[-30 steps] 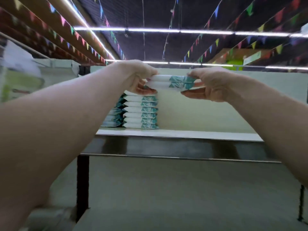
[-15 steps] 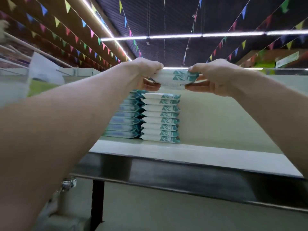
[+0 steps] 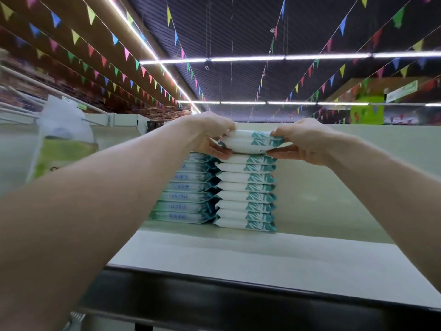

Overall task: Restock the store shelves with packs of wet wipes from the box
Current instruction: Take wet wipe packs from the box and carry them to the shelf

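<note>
Two white and teal wet wipe packs (image 3: pixel 248 143) are held flat, one on the other, between both hands. My left hand (image 3: pixel 207 134) grips their left end and my right hand (image 3: pixel 303 140) grips their right end. They sit right on top of the front stack of packs (image 3: pixel 245 194) on the white top shelf (image 3: pixel 238 256); whether they rest on it is unclear. A second stack (image 3: pixel 186 187) stands just left and behind. The box is out of view.
The shelf has a dark front rail (image 3: pixel 238 304) and a pale back wall (image 3: pixel 334 187). Its surface to the right of the stacks is bare. A blurred green and white package (image 3: pixel 62 144) hangs at the left. Bunting and strip lights run overhead.
Both hands carried the two packs forward and lower to the top of the front stack. The camera came closer to the shelf.
</note>
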Demonstrator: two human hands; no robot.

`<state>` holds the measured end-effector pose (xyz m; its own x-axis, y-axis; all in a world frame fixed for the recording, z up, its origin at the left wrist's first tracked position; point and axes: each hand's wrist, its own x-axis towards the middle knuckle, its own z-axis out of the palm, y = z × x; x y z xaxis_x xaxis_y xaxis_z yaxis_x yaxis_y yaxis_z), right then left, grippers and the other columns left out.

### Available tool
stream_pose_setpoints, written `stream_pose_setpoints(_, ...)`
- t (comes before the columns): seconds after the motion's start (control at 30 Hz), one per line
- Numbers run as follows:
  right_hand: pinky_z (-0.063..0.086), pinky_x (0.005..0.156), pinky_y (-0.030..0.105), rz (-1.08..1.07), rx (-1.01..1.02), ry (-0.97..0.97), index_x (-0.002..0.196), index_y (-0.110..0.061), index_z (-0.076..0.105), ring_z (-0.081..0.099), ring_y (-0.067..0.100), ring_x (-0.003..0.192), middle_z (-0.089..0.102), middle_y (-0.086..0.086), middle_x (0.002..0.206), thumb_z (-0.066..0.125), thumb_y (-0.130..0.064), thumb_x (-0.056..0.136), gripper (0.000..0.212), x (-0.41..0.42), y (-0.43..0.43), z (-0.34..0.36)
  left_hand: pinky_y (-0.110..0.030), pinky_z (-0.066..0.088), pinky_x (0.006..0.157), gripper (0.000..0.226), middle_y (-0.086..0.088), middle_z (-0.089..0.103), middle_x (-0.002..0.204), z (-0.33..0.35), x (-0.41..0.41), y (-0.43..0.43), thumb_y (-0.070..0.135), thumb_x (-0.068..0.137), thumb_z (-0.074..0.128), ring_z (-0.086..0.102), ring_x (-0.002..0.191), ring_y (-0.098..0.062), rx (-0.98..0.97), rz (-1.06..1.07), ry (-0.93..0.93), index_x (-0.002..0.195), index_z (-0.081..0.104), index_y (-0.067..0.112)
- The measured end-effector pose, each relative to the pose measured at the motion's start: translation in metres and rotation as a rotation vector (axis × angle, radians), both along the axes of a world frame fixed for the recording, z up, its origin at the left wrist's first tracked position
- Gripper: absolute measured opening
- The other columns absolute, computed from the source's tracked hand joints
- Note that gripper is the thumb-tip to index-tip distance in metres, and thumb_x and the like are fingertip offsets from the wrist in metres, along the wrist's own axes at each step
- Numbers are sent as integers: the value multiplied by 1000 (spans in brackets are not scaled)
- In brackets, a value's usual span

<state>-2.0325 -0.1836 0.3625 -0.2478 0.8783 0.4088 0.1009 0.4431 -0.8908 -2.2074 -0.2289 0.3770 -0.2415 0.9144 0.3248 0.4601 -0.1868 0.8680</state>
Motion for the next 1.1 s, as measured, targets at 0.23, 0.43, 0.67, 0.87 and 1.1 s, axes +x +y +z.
stream_pose_setpoints(0.23, 61, 68, 31, -21, 25, -25, 103, 4, 58, 72, 26, 85, 68, 14, 101, 60, -11, 93, 18, 0, -1, 2, -36, 61, 72, 32, -13, 59, 114, 3, -9, -2, 15, 91, 64, 67, 75, -24, -26, -106, 97, 121, 55, 8)
stream_pose_setpoints(0.43, 60, 76, 32, -4, 69, -74, 107, 5, 60, 71, 24, 85, 68, 14, 101, 64, -8, 90, 22, 0, -2, -5, -27, 58, 61, 37, -12, 63, 107, -5, -11, -2, 7, 88, 66, 66, 75, -20, 11, -77, 181, 124, 58, 12)
stream_pose_setpoints(0.67, 56, 78, 28, -60, 174, -189, 121, 1, 56, 68, 22, 88, 66, 14, 101, 63, 4, 87, 35, -9, 2, -7, -29, 61, 62, 35, -14, 62, 106, -8, -14, 5, 4, 87, 68, 66, 71, -20, 104, -10, 174, 121, 59, 8)
stream_pose_setpoints(0.87, 54, 65, 21, -140, 288, -291, 109, -2, 62, 64, 19, 86, 66, 12, 101, 62, 0, 88, 21, -8, 10, -7, -26, 58, 59, 34, -11, 67, 98, -10, -15, 15, 12, 88, 69, 65, 67, -16, 147, 44, 261, 120, 60, 10)
stream_pose_setpoints(1.1, 54, 77, 27, -139, 345, -330, 99, -11, 64, 63, 21, 93, 67, 9, 98, 64, -10, 89, 9, -6, 18, -8, -21, 52, 49, 29, -5, 68, 95, 0, -15, 14, 20, 91, 64, 67, 63, -14, 84, 95, 519, 120, 63, 16)
